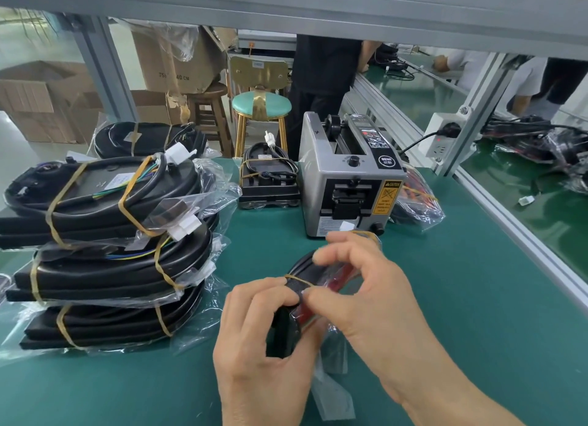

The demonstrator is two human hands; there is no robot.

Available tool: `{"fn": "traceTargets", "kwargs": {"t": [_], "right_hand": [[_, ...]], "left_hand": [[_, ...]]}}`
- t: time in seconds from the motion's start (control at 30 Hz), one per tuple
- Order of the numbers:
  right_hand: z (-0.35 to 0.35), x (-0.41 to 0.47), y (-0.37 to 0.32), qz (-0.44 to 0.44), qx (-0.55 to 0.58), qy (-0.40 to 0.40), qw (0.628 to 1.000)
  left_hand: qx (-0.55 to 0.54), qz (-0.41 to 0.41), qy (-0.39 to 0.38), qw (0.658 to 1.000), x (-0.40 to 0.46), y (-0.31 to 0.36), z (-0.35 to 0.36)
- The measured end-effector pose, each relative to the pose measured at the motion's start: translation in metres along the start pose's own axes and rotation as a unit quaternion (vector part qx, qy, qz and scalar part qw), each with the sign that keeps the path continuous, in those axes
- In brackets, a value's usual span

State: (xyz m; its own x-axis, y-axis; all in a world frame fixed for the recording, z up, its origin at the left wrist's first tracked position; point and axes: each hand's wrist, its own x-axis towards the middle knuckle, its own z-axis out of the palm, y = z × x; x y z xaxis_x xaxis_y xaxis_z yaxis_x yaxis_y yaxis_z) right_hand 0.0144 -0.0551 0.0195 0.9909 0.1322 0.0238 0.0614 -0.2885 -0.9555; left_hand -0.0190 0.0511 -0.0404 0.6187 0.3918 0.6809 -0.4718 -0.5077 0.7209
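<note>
Closest in, the left grip [254, 339] was clenched round the lower end of a black unit [284, 330], tipping it on edge over the green surface [477, 298], apparently so that a band could pass round it. The right grip [366, 298] pinched a tan rubber band [299, 280] between thumb and forefinger at the unit's upper edge. The other fingers were spread and raised, seemingly to keep clear of the stretch. Red wires [345, 274] lay against the unit under clear film, and a plastic bag [332, 390] trailed from it onto the surface below the hands. Whether the unit itself touched the surface could not be told.

The band looked meant to bind wires and bag to the body. That judgement rests on the stack of banded units [105, 250] at the left, each bagged and crossed by two such bands, piled near where finished pieces could be set down.

Just beyond the hands stood a grey tape dispenser [346, 177]. One more banded unit [269, 179] sat on its left and a bagged wire bundle [416, 203] on its right.
</note>
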Motion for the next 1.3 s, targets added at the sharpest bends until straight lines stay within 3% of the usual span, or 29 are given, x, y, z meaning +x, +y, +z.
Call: {"fn": "traceTargets", "kwargs": {"t": [0.1, 0.2, 0.47, 0.63, 0.7, 0.77, 0.87, 1.0, 1.07, 1.13, 1.3], "right_hand": [[-0.002, -0.001, -0.002, 0.028, 0.062, -0.003, 0.998], [0.005, -0.003, 0.001, -0.024, -0.053, 0.000, 0.998], [-0.026, 0.012, 0.007, -0.078, -0.118, -0.008, 0.990], [-0.085, 0.038, 0.024, 0.033, -0.156, -0.229, 0.960], [-0.086, 0.042, 0.033, 0.036, -0.127, -0.221, 0.966], [-0.086, 0.045, 0.036, 0.017, -0.089, -0.192, 0.977], [-0.087, 0.046, 0.038, -0.016, -0.056, -0.198, 0.979], [-0.089, 0.041, 0.045, -0.018, 0.012, -0.193, 0.981], [-0.092, 0.039, 0.050, -0.016, 0.046, -0.195, 0.980], [-0.094, 0.035, 0.055, -0.017, 0.089, -0.199, 0.976], [-0.096, 0.028, 0.060, -0.042, 0.081, -0.187, 0.978]], "left_hand": [[0.008, -0.004, 0.002, 1.000, 0.000, 0.000, 0.000], [0.018, -0.005, 0.004, 1.000, 0.000, 0.000, -0.001], [0.030, 0.009, -0.050, 0.998, 0.004, 0.001, -0.010], [0.061, 0.002, -0.117, 0.991, 0.013, -0.007, -0.044], [0.053, -0.026, -0.154, 0.986, 0.021, -0.008, -0.053], [0.065, -0.041, -0.201, 0.977, 0.032, -0.004, -0.058], [0.169, 0.004, -0.261, 0.950, 0.049, 0.015, -0.047], [0.286, 0.063, -0.345, 0.891, 0.058, 0.044, -0.001], [0.286, 0.010, -0.368, 0.884, 0.056, 0.049, 0.016], [0.235, -0.076, -0.333, 0.910, 0.053, 0.046, 0.018], [0.168, -0.155, -0.316, 0.921, 0.056, 0.045, 0.018]]}}
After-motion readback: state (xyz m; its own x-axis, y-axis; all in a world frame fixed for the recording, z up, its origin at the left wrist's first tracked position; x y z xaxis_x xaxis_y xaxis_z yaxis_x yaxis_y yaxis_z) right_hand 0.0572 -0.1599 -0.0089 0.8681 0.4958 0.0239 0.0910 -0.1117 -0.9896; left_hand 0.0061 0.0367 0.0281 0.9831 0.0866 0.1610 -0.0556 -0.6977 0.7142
